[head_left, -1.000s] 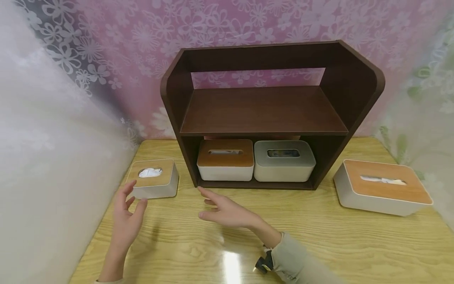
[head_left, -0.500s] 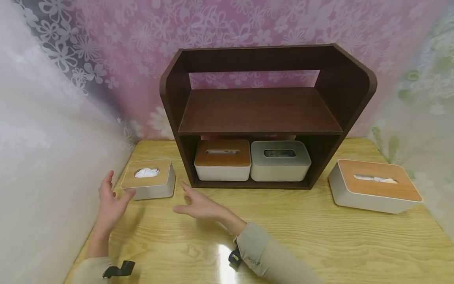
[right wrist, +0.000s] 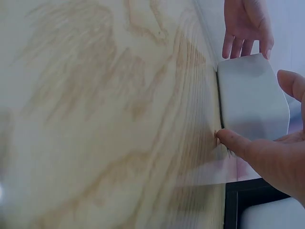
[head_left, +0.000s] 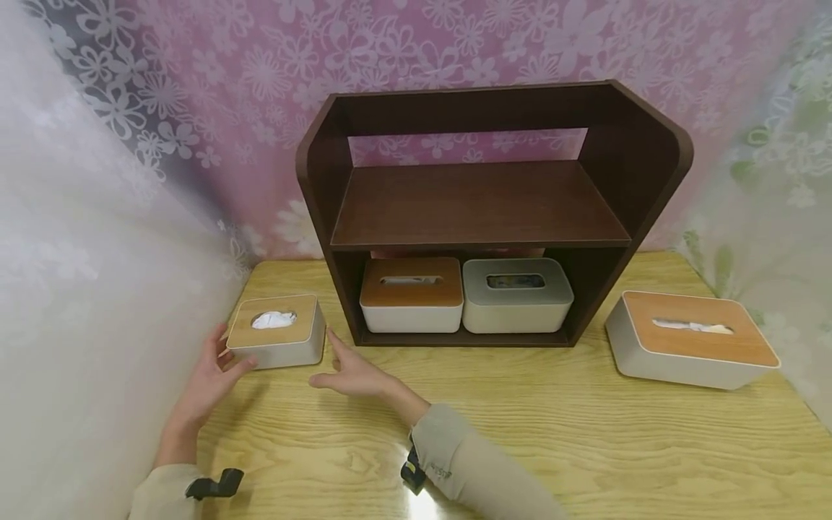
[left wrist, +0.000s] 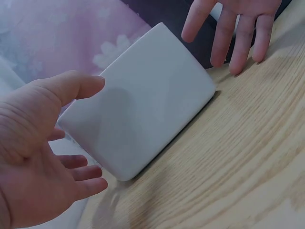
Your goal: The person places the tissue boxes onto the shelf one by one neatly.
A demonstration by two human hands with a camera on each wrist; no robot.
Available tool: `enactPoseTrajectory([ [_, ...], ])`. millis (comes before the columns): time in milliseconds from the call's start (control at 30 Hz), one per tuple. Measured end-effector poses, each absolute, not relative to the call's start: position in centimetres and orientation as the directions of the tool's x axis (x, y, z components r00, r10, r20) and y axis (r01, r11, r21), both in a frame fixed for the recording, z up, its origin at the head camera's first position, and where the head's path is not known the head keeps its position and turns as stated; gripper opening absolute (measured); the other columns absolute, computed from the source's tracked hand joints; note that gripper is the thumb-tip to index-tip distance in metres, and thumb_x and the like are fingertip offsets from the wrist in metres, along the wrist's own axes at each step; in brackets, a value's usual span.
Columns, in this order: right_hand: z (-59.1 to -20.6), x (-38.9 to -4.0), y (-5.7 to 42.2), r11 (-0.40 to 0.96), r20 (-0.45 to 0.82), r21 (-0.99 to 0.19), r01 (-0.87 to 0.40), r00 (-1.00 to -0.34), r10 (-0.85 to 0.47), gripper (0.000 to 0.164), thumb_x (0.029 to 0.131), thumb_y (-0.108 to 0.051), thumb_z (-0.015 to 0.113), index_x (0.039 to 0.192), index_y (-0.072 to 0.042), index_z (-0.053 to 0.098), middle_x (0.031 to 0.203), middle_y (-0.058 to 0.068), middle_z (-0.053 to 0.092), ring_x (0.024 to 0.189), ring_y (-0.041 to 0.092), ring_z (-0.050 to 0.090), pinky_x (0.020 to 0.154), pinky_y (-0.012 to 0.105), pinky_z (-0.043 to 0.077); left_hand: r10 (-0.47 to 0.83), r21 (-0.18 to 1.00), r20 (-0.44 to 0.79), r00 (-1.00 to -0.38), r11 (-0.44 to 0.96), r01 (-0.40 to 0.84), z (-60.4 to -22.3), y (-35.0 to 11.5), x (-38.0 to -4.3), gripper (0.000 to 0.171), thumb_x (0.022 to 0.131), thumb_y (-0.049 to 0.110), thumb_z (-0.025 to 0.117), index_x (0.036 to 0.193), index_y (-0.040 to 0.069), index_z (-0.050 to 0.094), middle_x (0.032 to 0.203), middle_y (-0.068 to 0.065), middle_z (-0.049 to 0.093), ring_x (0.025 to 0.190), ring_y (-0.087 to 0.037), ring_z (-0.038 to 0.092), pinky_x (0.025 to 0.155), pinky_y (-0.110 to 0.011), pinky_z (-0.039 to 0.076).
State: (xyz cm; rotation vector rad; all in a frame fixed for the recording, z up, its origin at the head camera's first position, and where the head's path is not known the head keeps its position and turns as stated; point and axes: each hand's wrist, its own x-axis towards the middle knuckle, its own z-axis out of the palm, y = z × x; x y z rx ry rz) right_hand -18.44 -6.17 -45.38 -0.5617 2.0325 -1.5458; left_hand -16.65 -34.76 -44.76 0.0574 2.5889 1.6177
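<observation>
A small white tissue box (head_left: 286, 354) with a light wood lid and white tissue in its oval slot stands on the table at the left. My left hand (head_left: 211, 375) is at its left end, thumb by the front face and fingers spread around the corner. My right hand (head_left: 354, 372) is near its right end, fingers extended and thumb apart. In the left wrist view, the plain front of the box (left wrist: 143, 105) lies between both hands. The right wrist view has the right fingertips close to the near end of the box (right wrist: 252, 95).
A dark brown two-tier shelf (head_left: 481, 206) stands at the back. Its lower tier holds a brown-lidded tissue box (head_left: 412, 318) and a grey-lidded one (head_left: 518, 318). Another wood-lidded tissue box (head_left: 702, 368) stands at the right. A pale wall covering (head_left: 97, 325) runs close beside the left arm.
Both hands have moved left to the small tissue box, the right one coming across from in front of the shelf. The left hand has come in around the box's left end. The boxes have stayed put.
</observation>
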Motion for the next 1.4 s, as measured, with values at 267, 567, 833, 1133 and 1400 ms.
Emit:
enactPoseTrajectory([
  [267,-45.9,-18.7,-7.0,0.233,-0.144,-0.972,-0.004,-0.776,-0.614,0.093,0.095,-0.031,0.065,0.161,-0.018,0.001,0.166,0.008,0.006,0.144,0.039,0.031,0.112,0.042,0.036,0.108,0.900,-0.021,-0.994,0.435,0.028,-44.9,-34.8,-16.8,0.090,0.098,0.019,0.063,0.159,0.005,-0.002,0.155,-0.032,0.020,0.136,-0.047,0.034,0.082,-0.006,0.040],
  [567,-46.1,-18.8,-7.6,0.221,-0.131,-0.975,-0.016,-0.762,-0.634,0.092,0.095,-0.024,0.063,0.160,-0.017,-0.001,0.166,0.010,0.004,0.144,0.038,0.030,0.112,0.039,0.037,0.108,0.907,-0.002,-0.994,0.419,0.044,-45.1,-34.6,-16.8,0.087,0.098,0.017,0.063,0.159,0.006,0.002,0.153,-0.030,0.025,0.132,-0.044,0.038,0.083,-0.010,0.043],
  [833,-46.2,-18.7,-7.7,0.217,-0.124,-0.976,-0.029,-0.745,-0.655,0.098,0.093,-0.021,0.065,0.159,-0.015,-0.007,0.166,0.008,-0.003,0.149,0.031,0.021,0.118,0.040,0.027,0.114,0.909,0.023,-0.993,0.411,0.068,-45.4,-34.7,-16.5,0.084,0.098,0.017,0.063,0.159,0.006,0.005,0.151,-0.026,0.028,0.129,-0.032,0.043,0.085,-0.012,0.046],
  [1133,-46.2,-18.3,-7.4,0.262,-0.061,-0.954,-0.146,-0.760,-0.647,0.107,0.089,-0.024,0.071,0.159,-0.016,-0.010,0.166,0.004,-0.009,0.152,0.023,-0.006,0.121,0.049,0.011,0.088,0.923,0.030,-0.996,0.381,0.061,-45.0,-34.2,-15.8,0.083,0.098,0.012,0.062,0.159,0.006,0.006,0.150,-0.026,0.028,0.134,-0.048,0.035,0.083,-0.010,0.045],
  [1400,-45.7,-18.1,-7.0,0.195,0.008,-0.966,-0.169,-0.775,-0.631,0.111,0.087,-0.021,0.073,0.158,-0.022,-0.014,0.165,-0.003,-0.014,0.152,0.022,-0.009,0.121,0.050,0.009,0.051,0.925,0.050,-0.997,0.375,0.065,-44.5,-33.1,-14.9,0.079,0.098,0.010,0.061,0.160,0.012,0.012,0.146,-0.019,0.033,0.128,-0.034,0.041,0.085,-0.012,0.047],
])
